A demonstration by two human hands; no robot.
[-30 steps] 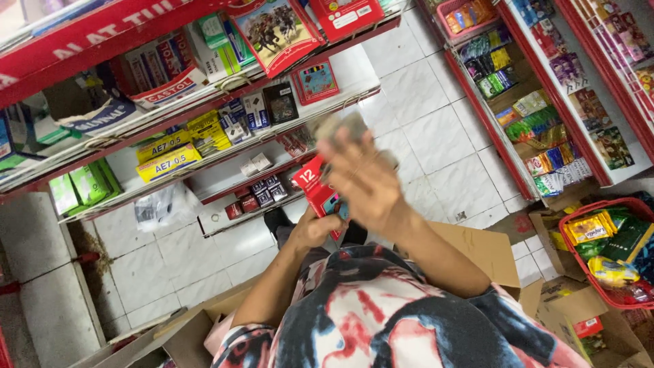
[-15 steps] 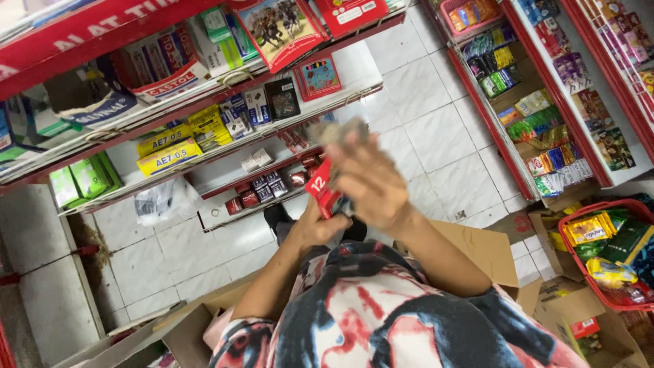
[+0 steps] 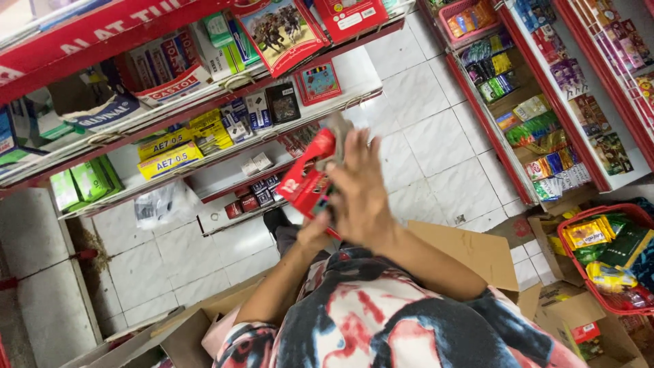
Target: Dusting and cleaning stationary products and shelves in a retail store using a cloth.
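Red packet (image 3: 304, 182) has tilted; right hand (image 3: 361, 197) hides left hand (image 3: 315, 232).

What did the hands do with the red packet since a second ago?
The red packet has come up and tipped left, so more of its front shows. The right hand has slid a little right across it, fingers spread, with something grey at the fingertips. The left hand grips the packet from below as before. The shelves, the red basket and the cardboard boxes have not moved.

Red packet (image 3: 306, 182) half behind blurred right hand (image 3: 361, 194)
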